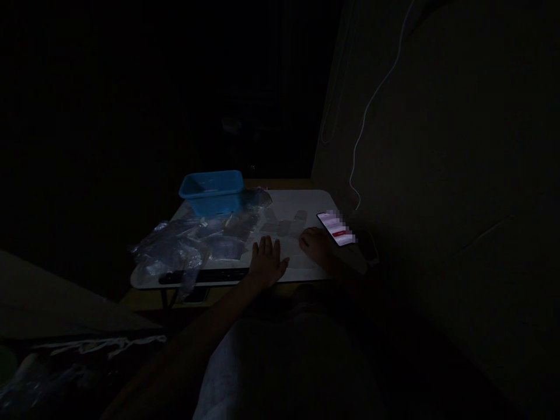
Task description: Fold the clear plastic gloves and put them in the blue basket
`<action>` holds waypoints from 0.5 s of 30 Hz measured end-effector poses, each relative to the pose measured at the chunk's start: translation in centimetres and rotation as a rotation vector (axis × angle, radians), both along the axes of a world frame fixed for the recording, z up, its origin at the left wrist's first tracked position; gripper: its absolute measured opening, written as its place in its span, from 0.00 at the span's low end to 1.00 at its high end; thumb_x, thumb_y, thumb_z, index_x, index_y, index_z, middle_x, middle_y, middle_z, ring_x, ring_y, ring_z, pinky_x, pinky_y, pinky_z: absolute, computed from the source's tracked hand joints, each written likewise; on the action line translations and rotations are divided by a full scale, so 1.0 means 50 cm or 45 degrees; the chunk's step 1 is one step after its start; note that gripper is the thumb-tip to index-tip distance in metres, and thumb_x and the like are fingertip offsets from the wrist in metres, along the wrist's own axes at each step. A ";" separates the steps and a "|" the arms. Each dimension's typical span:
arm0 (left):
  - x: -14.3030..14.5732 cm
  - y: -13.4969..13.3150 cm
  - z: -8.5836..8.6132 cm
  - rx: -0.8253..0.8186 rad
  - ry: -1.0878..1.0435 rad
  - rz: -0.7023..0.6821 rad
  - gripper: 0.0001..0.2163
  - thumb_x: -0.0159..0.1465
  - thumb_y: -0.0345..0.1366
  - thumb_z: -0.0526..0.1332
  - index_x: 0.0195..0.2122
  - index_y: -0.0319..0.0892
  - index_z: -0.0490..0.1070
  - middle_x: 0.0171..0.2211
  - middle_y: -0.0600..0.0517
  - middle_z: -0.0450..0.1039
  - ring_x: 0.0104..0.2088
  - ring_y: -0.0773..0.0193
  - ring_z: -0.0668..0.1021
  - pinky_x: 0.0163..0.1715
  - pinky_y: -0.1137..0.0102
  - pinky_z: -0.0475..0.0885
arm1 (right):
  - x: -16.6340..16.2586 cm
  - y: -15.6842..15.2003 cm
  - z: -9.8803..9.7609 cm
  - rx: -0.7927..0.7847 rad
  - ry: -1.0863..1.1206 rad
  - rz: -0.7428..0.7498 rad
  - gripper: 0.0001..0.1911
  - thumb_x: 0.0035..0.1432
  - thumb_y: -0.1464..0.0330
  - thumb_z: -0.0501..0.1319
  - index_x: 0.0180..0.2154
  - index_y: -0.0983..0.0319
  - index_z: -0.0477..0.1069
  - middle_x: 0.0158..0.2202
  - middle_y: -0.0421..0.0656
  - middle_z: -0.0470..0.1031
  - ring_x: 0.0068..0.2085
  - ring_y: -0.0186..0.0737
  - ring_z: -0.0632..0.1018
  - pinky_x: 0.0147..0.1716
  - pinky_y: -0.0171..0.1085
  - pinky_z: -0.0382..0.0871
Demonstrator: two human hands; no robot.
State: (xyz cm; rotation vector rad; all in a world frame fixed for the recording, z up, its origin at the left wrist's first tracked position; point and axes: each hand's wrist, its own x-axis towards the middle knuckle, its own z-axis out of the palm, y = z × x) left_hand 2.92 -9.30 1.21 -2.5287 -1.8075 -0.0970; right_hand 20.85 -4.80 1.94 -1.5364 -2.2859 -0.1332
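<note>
The room is very dark. My left hand lies flat on the near edge of a small white table, fingers stretched out and holding nothing. My right hand rests on the table a little to the right, fingers curled down, next to a lit phone. What is under its fingers is too dim to make out. Several small clear plastic bags lie flat just beyond both hands.
A blue plastic basket stands at the table's far left corner. A heap of crumpled clear bags covers the left side. A white cable hangs down the wall on the right. My lap is below the table.
</note>
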 end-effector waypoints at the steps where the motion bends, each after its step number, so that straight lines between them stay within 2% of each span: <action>1: 0.000 -0.002 0.001 -0.007 0.000 0.008 0.30 0.63 0.50 0.42 0.61 0.33 0.48 0.62 0.33 0.45 0.62 0.43 0.49 0.56 0.49 0.47 | 0.002 0.002 0.004 0.004 0.017 -0.053 0.10 0.55 0.70 0.53 0.31 0.63 0.73 0.35 0.45 0.76 0.40 0.40 0.72 0.41 0.37 0.59; 5: 0.000 -0.005 0.006 -0.029 -0.001 0.023 0.30 0.63 0.50 0.41 0.61 0.33 0.48 0.62 0.33 0.44 0.62 0.42 0.48 0.56 0.49 0.47 | 0.022 0.012 0.018 0.001 0.061 -0.294 0.12 0.56 0.69 0.50 0.31 0.64 0.73 0.35 0.46 0.75 0.39 0.41 0.73 0.39 0.38 0.60; 9: 0.000 -0.004 0.005 -0.034 -0.007 0.023 0.31 0.63 0.50 0.41 0.61 0.33 0.47 0.62 0.33 0.43 0.62 0.42 0.48 0.56 0.48 0.46 | 0.053 0.015 0.020 -0.002 0.074 -0.444 0.13 0.56 0.69 0.49 0.31 0.64 0.72 0.36 0.48 0.75 0.38 0.44 0.73 0.37 0.39 0.61; 12: 0.001 -0.004 0.004 -0.038 -0.005 0.025 0.31 0.63 0.50 0.40 0.62 0.33 0.46 0.62 0.33 0.44 0.62 0.43 0.48 0.56 0.48 0.46 | 0.079 0.018 0.011 0.089 0.288 -0.487 0.12 0.55 0.67 0.49 0.33 0.62 0.70 0.35 0.45 0.74 0.36 0.41 0.73 0.35 0.38 0.62; 15: 0.002 -0.006 0.005 -0.033 -0.003 0.043 0.31 0.63 0.50 0.40 0.61 0.34 0.47 0.62 0.34 0.45 0.62 0.43 0.48 0.55 0.47 0.46 | 0.095 0.019 0.007 0.246 0.458 -0.512 0.14 0.54 0.67 0.50 0.41 0.63 0.68 0.38 0.46 0.72 0.36 0.39 0.72 0.36 0.36 0.63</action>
